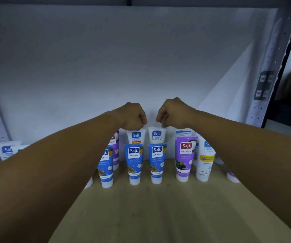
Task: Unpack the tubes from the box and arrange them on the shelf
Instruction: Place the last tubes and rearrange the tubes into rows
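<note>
Two bare arms reach in from the lower corners of the frame and meet at its centre, where each hand pinches the top edge of a tube standing in the back row on a wooden shelf (158, 216). The left hand (132, 116), fingers curled into a loose fist, grips the crimped end of a white tube with an orange band (136, 137), which sits directly below the knuckles. The right hand (172, 114), curled the same way, holds the top of a plain white tube (156, 135) just beside the first; the two tubes stand close together, cap down, against the pale back wall (123, 58).

Directly in front of them, lower in the frame, stand two blue tubes (133, 162) side by side, upright on their white caps, and a third blue tube (106, 167) is partly hidden behind the left forearm. To the right of centre a purple tube (185, 158) stands upright, with a white tube with a yellow label (205, 163) next to it and more tubes half hidden behind them and behind the right forearm. Another purple tube (115, 148) shows behind the left wrist. At the far left edge, more white tubes (7, 150) stand in a group, one with a yellow lower part.

A perforated metal upright (273, 67) runs down the upper right of the frame. The front half of the shelf board is bare wood.
</note>
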A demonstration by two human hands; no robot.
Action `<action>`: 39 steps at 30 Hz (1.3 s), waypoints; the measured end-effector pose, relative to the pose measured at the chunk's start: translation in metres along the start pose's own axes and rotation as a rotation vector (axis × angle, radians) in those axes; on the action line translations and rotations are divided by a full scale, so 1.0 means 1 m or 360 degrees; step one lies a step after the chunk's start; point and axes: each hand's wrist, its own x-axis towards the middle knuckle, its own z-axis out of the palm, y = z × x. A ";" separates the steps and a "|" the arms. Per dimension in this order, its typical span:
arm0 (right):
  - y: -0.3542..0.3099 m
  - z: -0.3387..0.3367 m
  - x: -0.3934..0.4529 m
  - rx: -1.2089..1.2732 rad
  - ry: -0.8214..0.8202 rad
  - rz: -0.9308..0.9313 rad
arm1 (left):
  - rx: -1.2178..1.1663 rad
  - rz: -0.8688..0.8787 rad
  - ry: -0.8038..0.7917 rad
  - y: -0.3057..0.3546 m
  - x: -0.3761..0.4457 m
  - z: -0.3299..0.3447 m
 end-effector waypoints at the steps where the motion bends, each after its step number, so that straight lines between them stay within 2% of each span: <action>1: 0.005 -0.005 -0.003 0.0006 0.0001 0.0008 | -0.0030 0.0007 0.0036 0.004 0.003 -0.001; 7: 0.045 -0.039 -0.019 -0.0123 -0.0057 0.0149 | -0.0114 0.0174 0.0152 0.041 0.031 0.003; 12: 0.078 -0.047 -0.030 -0.0279 -0.0208 0.0237 | -0.0074 0.0318 0.0070 0.075 0.054 0.019; 16: 0.096 -0.039 -0.036 -0.0326 -0.0252 0.0205 | 0.0033 0.0382 -0.0012 0.088 0.071 0.035; 21: 0.105 -0.031 -0.038 -0.0365 -0.0165 0.0060 | 0.0159 0.0465 -0.0005 0.090 0.075 0.040; 27: 0.108 -0.030 -0.038 -0.0404 -0.0146 -0.0053 | 0.0077 0.0538 -0.0044 0.092 0.074 0.036; 31: 0.111 -0.029 -0.039 -0.0417 -0.0151 -0.0051 | 0.0110 0.0474 -0.0104 0.098 0.076 0.035; 33: 0.111 -0.031 -0.038 -0.0382 -0.0066 0.0006 | 0.0132 0.0403 -0.0136 0.102 0.073 0.031; 34: 0.111 -0.032 -0.037 -0.0347 0.0000 0.0054 | 0.0130 0.0365 -0.0085 0.104 0.073 0.028; 37: 0.109 -0.037 -0.033 -0.0300 0.0197 0.0288 | 0.0094 0.0147 0.0287 0.116 0.072 0.024; 39: 0.105 -0.038 -0.034 -0.0194 0.0138 0.0489 | 0.0064 -0.0101 0.0323 0.127 0.073 0.024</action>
